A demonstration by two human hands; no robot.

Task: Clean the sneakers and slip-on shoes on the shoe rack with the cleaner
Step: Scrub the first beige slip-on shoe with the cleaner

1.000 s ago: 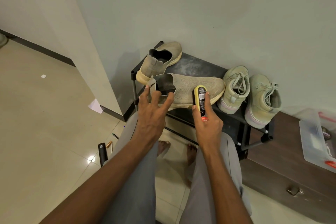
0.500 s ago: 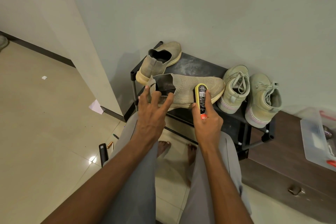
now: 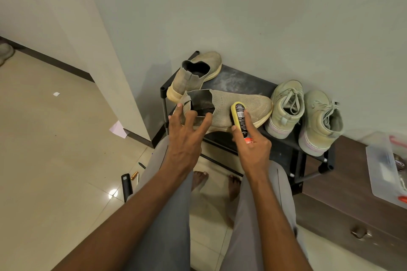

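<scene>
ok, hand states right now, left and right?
Left hand: fingers pinch the slip-on at its heel.
Right hand: grips the cleaner, pressed on the slip-on.

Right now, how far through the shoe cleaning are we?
Nothing looks finished for certain. In hand: the left hand holds the near slip-on by its heel while the right hand presses the cleaner to its side. Apparently left: the far slip-on and both sneakers, sitting untouched on the shoe rack.
</scene>
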